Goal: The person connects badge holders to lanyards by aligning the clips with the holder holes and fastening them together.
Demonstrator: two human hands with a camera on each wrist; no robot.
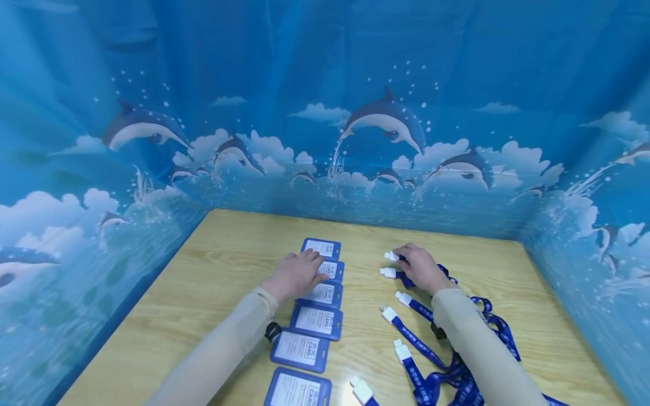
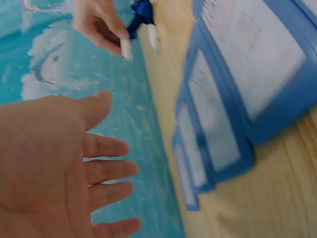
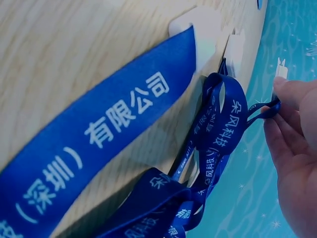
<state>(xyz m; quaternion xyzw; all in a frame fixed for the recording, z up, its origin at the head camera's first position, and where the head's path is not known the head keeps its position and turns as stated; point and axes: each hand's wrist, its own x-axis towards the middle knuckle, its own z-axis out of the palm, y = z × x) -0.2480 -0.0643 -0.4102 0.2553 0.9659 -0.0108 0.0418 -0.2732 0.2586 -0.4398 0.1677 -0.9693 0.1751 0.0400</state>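
Note:
Several blue ID card holders (image 1: 316, 320) with white inserts lie in a column at the middle of the table in the head view. Above the far ones is my left hand (image 1: 295, 274), its fingers spread and straight; the left wrist view shows the bare palm (image 2: 44, 163), holding nothing. My right hand (image 1: 422, 269), at the far end of the lanyards, pinches a blue lanyard (image 3: 268, 111) close to its white clip (image 3: 281, 71) between thumb and fingers. The clip sticks out past the fingertips. Just nearer lies a second white clip (image 1: 388, 273), on another lanyard.
More blue lanyards with white printing (image 1: 417, 340) lie to the right, their straps tangled under my right forearm. Their white clips (image 1: 402, 351) point toward the card holders. A blue dolphin-printed curtain (image 1: 325, 192) stands round the wooden table (image 1: 244, 237) at its back and sides.

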